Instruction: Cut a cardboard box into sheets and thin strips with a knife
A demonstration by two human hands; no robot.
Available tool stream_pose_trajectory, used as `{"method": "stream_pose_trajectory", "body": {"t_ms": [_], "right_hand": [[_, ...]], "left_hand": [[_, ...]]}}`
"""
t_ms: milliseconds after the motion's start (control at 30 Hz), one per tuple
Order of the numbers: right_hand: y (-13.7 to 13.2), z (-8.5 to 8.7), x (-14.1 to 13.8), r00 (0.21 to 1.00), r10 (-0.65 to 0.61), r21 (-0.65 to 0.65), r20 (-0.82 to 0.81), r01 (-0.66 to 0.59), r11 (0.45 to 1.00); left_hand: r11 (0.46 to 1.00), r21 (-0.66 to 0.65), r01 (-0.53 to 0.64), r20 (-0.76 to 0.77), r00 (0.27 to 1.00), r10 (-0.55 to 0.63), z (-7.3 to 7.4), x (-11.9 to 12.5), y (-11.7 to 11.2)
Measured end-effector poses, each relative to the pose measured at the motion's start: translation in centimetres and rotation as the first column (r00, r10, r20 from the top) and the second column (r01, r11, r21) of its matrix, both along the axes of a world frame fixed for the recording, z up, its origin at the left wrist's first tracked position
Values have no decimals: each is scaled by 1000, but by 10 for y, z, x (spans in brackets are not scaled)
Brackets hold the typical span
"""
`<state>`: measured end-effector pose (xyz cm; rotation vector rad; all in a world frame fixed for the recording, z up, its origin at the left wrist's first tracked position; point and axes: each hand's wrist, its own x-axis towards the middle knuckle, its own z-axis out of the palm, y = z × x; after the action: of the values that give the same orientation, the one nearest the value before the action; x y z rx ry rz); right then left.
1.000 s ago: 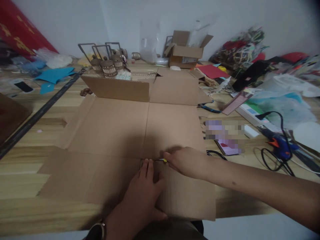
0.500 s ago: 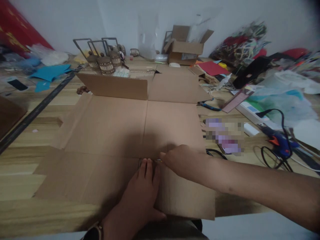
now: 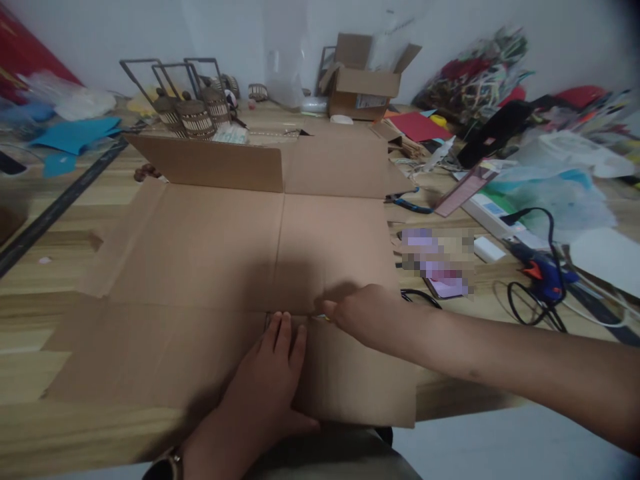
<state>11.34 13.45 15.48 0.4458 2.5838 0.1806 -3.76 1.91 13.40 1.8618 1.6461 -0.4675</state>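
A large flattened cardboard box [image 3: 210, 233] lies unfolded before me, creased into panels. My left hand [image 3: 267, 373] rests palm down on its near panels, fingers spread and the fingertips at the crosswise crease. To the right of it, my right hand [image 3: 363, 313] is closed around what looks like a utility knife [image 3: 321, 318]. Only a thin pale blade tip with a bit of yellow shows below the fingers; the handle is hidden in the fist. That tip touches the cardboard along the crease line.
One cardboard flap [image 3: 215, 163] stands raised at the back. Right of the sheet lie pliers [image 3: 413, 203], a phone [image 3: 445, 283] and a blue glue gun [image 3: 547, 280] with its cord. Lantern-like woven pieces [image 3: 193, 113] and an open small box [image 3: 363, 87] stand behind.
My right hand has slid a little to the right along the crease with the blade. The left hand stays put on the cardboard. The whole view has shifted slightly.
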Motion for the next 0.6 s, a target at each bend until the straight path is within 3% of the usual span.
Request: {"method": "stream_pose_trajectory", "body": {"t_ms": [233, 433, 600], "right_hand": [[2, 2, 20, 997, -50, 16, -56, 51, 999], [3, 3, 30, 995, -100, -15, 1, 100, 995], [5, 3, 44, 995, -102, -23, -9, 102, 995]], "left_hand": [[998, 63, -8, 37, 999, 6, -6, -2, -4], [999, 44, -2, -15, 1000, 3, -5, -1, -3], [993, 122, -4, 20, 1000, 2, -12, -4, -7]]}}
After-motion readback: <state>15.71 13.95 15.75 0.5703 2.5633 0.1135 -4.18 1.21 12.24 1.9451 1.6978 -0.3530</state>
